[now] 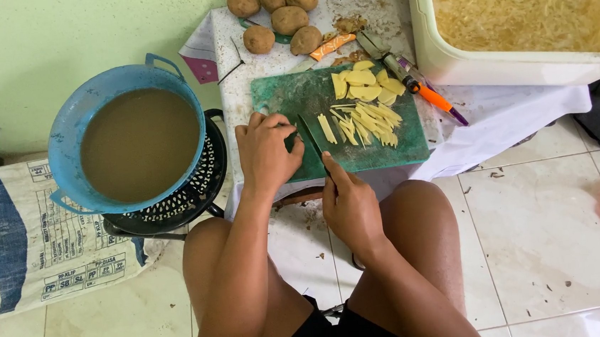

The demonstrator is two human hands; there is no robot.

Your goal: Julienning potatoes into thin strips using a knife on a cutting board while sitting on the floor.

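A green cutting board [287, 94] lies on a low white-covered table. On it are potato slices [359, 84] and a pile of cut potato sticks [368, 122]. My right hand [349, 204] grips a knife [312, 135] by its handle, with the blade resting on the board beside one stick. My left hand [266, 150] rests on the board's left part, fingers curled; whether it holds a piece of potato I cannot tell.
Several whole potatoes [281, 16] sit at the table's back. An orange-handled tool [422, 87] lies right of the board. A white tub of potato sticks in water [516, 9] stands at right, a blue basin of brown water [137, 142] at left, over a printed sack [27, 233].
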